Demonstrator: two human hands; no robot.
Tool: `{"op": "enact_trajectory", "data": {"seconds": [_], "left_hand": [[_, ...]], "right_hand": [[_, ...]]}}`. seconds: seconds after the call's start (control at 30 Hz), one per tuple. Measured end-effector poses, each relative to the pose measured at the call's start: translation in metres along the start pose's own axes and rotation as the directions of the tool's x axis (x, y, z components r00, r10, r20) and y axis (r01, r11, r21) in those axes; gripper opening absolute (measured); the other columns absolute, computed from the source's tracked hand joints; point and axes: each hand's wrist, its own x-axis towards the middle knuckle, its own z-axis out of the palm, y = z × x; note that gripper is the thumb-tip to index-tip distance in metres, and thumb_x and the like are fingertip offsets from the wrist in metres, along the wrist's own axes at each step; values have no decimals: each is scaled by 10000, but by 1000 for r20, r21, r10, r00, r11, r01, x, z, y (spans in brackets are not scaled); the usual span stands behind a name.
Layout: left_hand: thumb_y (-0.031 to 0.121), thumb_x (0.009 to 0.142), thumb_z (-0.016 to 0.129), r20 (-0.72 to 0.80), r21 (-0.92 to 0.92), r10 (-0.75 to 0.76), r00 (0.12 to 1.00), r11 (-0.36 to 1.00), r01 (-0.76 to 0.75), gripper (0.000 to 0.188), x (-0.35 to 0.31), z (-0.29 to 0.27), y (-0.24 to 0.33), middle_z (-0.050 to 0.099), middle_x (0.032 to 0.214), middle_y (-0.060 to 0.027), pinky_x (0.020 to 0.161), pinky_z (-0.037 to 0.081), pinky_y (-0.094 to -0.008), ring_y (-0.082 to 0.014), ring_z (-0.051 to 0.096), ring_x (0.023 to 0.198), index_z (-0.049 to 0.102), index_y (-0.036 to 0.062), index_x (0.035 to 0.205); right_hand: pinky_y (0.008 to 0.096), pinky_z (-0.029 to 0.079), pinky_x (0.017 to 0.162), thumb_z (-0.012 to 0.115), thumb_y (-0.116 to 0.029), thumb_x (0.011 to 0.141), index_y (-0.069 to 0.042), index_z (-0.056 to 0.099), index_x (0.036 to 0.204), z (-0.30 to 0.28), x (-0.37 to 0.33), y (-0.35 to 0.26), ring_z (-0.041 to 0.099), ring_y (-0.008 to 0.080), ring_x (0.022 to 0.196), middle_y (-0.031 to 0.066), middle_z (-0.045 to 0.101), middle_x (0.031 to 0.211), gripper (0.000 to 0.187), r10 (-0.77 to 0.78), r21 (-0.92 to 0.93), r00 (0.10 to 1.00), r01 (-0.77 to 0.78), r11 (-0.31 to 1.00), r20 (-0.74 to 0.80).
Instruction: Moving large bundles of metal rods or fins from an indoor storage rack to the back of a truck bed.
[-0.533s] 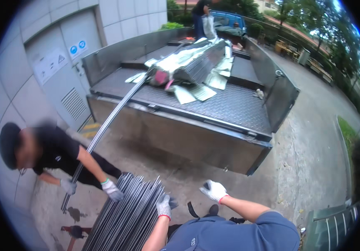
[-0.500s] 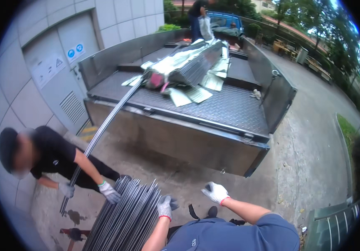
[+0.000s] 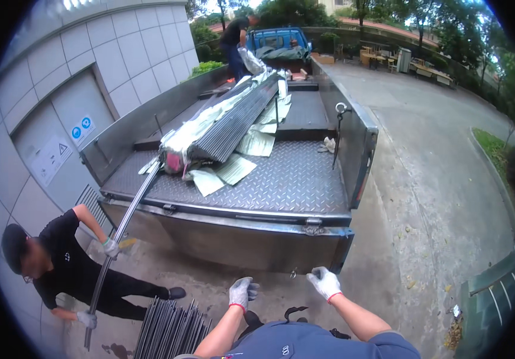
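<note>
In white gloves with red cuffs, my left hand [image 3: 244, 293] and my right hand [image 3: 324, 282] reach out in front of my body with loosely bent fingers, apart from each other. Neither holds anything. Left of my left forearm, a stack of dark metal rods [image 3: 172, 329] lies low, its near part cut off by the picture's edge. A co-worker [image 3: 60, 257] on the left grips several long thin metal rods [image 3: 127, 218] in both gloved hands. Those rods slope up to the end of a wrapped bundle of metal rods [image 3: 227, 128] on the truck bed [image 3: 305, 179].
The lowered tailgate [image 3: 227, 239] hangs across the front of me. A second person [image 3: 233, 45] stands by the far end of the bed, holding silvery wrapping. A tiled wall with a grey door [image 3: 66, 137] borders the left; a green container [image 3: 497, 293] stands at right.
My view has shifted, and my left hand has moved away from the rod stack. The co-worker has taken one hand off the stack and now holds the long rods with both.
</note>
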Motion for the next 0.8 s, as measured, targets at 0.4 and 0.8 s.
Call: {"op": "enact_trajectory", "data": {"seconds": [0.4, 0.8], "left_hand": [[279, 1021, 620, 101, 40, 212, 972, 975, -217, 315, 165, 3, 126, 738, 849, -137, 491, 519, -305, -166, 639, 562, 658, 1, 1166], [350, 970, 649, 57, 621, 655, 754, 568, -540, 292, 370, -53, 239, 754, 909, -206, 722, 564, -476, -370, 742, 806, 723, 144, 1163]], "right_hand": [[480, 526, 935, 783, -406, 846, -81, 644, 1251, 53, 170, -127, 650, 384, 1084, 182, 669, 1153, 538, -549, -463, 772, 379, 801, -319], [504, 437, 1070, 698, -425, 893, -113, 697, 1169, 122, 268, -157, 575, 368, 1215, 158, 645, 1257, 416, -449, -566, 799, 169, 807, -401]]}}
